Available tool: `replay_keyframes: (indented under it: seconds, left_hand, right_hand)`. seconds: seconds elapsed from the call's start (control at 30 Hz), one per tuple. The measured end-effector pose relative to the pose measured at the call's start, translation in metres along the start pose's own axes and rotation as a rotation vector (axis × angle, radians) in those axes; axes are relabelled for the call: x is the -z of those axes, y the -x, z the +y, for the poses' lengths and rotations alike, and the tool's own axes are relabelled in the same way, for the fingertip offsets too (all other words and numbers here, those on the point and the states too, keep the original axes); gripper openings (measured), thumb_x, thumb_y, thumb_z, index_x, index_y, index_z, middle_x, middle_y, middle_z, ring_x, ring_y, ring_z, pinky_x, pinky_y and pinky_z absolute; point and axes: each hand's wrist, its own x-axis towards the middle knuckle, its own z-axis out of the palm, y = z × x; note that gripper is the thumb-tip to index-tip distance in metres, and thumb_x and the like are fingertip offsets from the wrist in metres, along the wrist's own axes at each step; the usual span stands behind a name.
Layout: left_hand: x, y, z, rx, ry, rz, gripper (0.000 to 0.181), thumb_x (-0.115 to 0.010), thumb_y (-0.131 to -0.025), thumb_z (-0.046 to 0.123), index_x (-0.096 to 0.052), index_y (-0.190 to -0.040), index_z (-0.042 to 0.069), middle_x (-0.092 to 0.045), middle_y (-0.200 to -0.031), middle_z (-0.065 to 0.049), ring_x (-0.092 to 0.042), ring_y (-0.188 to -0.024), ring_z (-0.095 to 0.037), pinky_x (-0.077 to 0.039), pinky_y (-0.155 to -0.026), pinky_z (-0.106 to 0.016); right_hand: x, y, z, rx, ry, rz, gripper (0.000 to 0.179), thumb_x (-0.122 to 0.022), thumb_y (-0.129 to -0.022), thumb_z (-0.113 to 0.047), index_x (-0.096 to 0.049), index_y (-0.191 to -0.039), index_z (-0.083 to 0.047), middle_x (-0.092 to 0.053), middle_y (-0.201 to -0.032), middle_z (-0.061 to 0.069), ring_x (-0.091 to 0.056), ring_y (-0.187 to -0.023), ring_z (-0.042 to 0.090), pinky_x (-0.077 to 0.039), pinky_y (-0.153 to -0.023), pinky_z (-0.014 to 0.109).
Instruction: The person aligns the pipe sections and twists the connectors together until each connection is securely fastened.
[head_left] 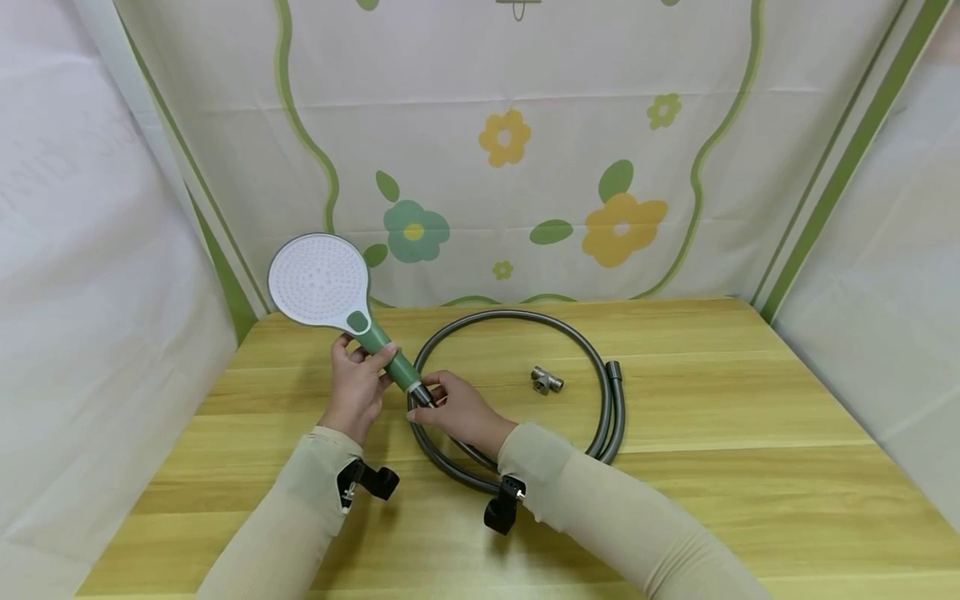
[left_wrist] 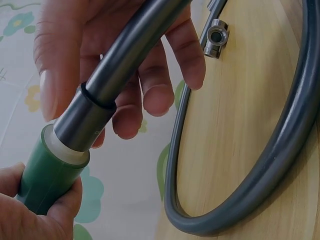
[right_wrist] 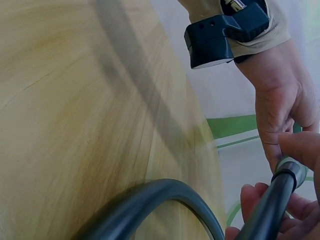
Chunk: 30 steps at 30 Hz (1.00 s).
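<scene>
My left hand point(head_left: 356, 385) grips the green handle of a shower head point(head_left: 318, 279), whose white spray face is turned toward the head camera. The handle tilts down to the right, and the dark grey collar point(left_wrist: 85, 120) of a shower hose sits against its pale end ring. My right hand point(head_left: 467, 414) holds the hose at this collar, thumb on one side and fingers curled round the other. In the left wrist view its lower fingers point(left_wrist: 157, 97) spread loosely behind the hose. From the collar the shower hose point(head_left: 517, 314) loops over the wooden table.
A small metal T-shaped fitting point(head_left: 547, 381) lies inside the hose loop. The hose's other end point(head_left: 614, 371) rests at the loop's right side. White fabric with printed flowers point(head_left: 504, 137) hangs behind the wooden table point(head_left: 750, 500), and white fabric walls stand left and right.
</scene>
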Motion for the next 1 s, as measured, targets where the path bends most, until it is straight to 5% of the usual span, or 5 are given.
replay_keyframes:
  seconds: [1.0]
  left_hand:
    - [0.0, -0.0022, -0.0016, -0.008, 0.002, -0.006, 0.078, -0.058, -0.094, 0.0, -0.006, -0.149, 0.022, -0.039, -0.129, -0.009, -0.055, -0.111, -0.024, -0.05, -0.092, -0.036]
  right_hand:
    - [-0.0028, -0.0033, 0.0005, 0.036, 0.059, 0.068, 0.03, -0.067, -0.092, -0.018, -0.059, -0.116, -0.003, -0.059, -0.099, 0.005, -0.053, -0.086, 0.017, -0.047, -0.068, 0.029]
